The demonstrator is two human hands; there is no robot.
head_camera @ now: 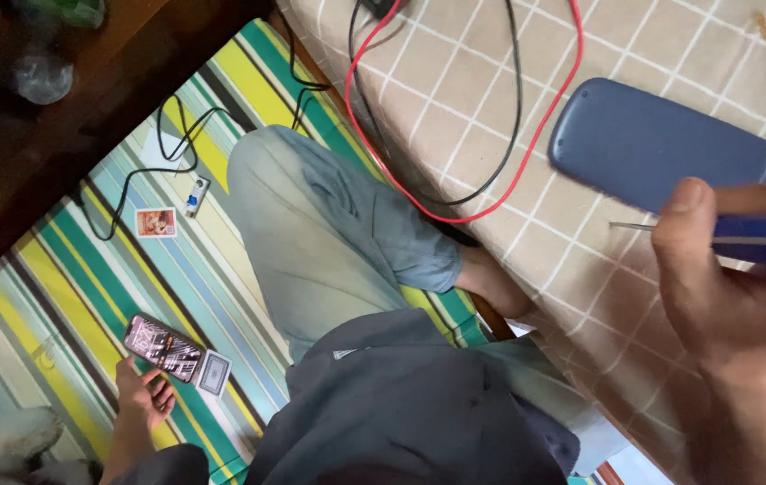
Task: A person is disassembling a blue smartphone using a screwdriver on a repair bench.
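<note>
Blue-handled screwdriver [760, 241] sits pinched in the right hand [742, 323], thumb and fingers closed round the grip, its thin shaft pointing left just below the blue case [661, 148] on the checked cloth [455, 99]. No screw shows, so the work looks barely begun. Left hand [142, 400] reaches down to the striped mat [60, 269], fingers curled on a phone [164, 347].
</note>
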